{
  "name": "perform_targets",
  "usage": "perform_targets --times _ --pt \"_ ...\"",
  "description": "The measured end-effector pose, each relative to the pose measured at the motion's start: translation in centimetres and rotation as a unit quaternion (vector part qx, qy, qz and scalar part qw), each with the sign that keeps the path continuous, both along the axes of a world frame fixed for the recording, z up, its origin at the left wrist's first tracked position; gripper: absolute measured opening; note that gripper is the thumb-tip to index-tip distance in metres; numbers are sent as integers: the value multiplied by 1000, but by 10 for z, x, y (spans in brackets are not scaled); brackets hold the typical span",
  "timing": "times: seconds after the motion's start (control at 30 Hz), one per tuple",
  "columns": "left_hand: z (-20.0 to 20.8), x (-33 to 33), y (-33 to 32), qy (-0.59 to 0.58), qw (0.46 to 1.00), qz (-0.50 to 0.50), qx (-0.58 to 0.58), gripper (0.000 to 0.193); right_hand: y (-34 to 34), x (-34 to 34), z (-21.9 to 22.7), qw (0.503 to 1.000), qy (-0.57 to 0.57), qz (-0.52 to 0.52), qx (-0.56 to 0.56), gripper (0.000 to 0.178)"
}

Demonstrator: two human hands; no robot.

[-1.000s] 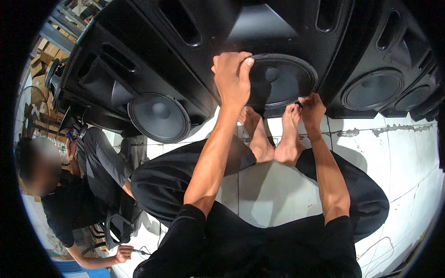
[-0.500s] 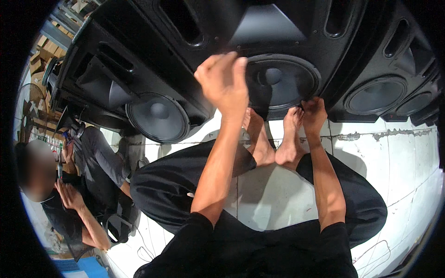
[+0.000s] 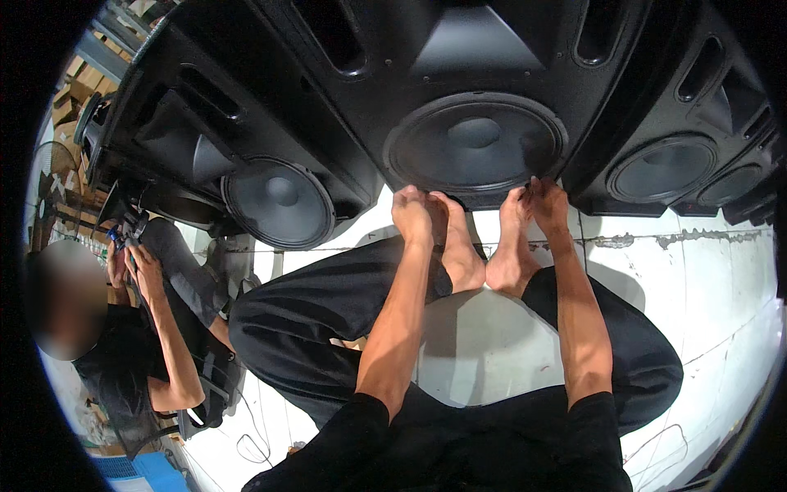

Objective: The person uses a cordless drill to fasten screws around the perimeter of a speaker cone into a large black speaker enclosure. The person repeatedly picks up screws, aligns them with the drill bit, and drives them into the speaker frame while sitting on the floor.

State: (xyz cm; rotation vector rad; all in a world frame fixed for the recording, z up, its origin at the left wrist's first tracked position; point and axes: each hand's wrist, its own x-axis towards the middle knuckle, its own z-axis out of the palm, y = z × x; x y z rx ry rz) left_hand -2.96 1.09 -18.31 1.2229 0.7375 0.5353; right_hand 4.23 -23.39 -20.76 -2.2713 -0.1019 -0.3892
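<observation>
A large black loudspeaker cabinet [image 3: 344, 115] stands in front of me, with a round speaker cone [image 3: 459, 152] low in its front. My left hand [image 3: 412, 215], its fingers curled closed, is at the cabinet's bottom edge, left of the cone and beside my foot. On the other side my right hand [image 3: 549, 205] is closed by the cone's lower right rim, next to my other foot. Something dark shows at its fingertips, too small to name. What the left fingers grip, if anything, is hidden.
Another black loudspeaker [image 3: 279, 201] stands to the left, and more loudspeakers [image 3: 664, 168] line the right. At the left a person [image 3: 115, 353] sits handling a small dark part with a blue piece. A blue plastic crate [image 3: 143, 471] lies lower left. Thin wire [image 3: 254, 447] trails over white floor tiles.
My left hand has come down from in front of the cone to the cabinet's bottom edge, and its fingers have curled. My right hand stays nearly in place. The person's hands have moved lower.
</observation>
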Motion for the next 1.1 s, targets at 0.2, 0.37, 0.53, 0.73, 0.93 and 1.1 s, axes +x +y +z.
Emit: perform_targets --times 0.2,0.37,0.53,0.73,0.93,1.1 --pt "-8 1 2 -27 999 38 -10 18 5 -4 -2 999 -1 13 52 34" --pt "-6 3 0 -27 998 50 -7 19 3 -4 -10 998 -16 12 57 30" --pt "-1 2 0 -16 998 59 8 19 7 -7 -6 996 -27 12 80 28" --pt "-7 5 4 -40 997 63 -5 19 8 -7 0 998 -45 21 41 33" --pt "-4 4 -1 -33 998 57 -12 20 4 -3 -5 994 -97 26 44 37" --pt "10 -3 0 -36 998 61 -1 21 8 -10 1 995 -49 27 78 36"
